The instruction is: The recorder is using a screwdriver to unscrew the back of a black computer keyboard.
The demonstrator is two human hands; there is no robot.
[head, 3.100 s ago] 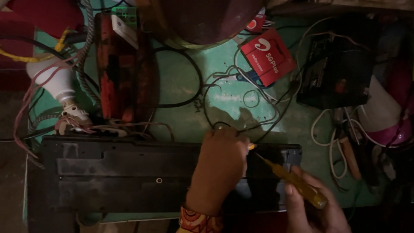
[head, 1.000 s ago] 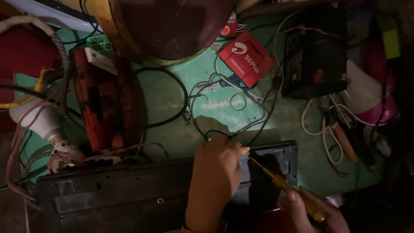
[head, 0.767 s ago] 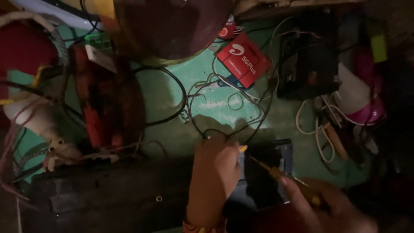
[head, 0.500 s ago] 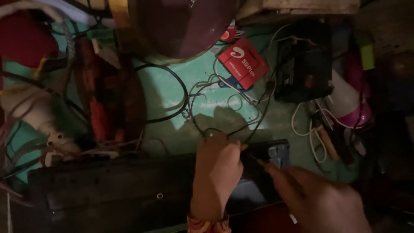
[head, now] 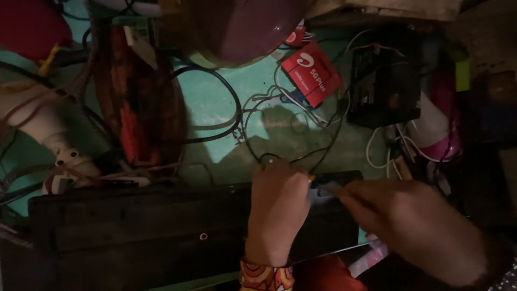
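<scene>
At near centre, left hand point(head: 277, 207) pressed flat on black casing point(head: 145, 226); right hand point(head: 414, 226) clamped on tool, tip blurred; steady alignment needed.

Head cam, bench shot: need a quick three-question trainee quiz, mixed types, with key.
1. True or false: the left hand rests on the long black device.
2. The red card packet lies: A) on the green tabletop, B) on the black device, C) in the right hand.
3. Fill in: thin black wires run from the left hand's fingertips up toward the small black ____.

Key: 1 true; 2 A; 3 box.
</scene>
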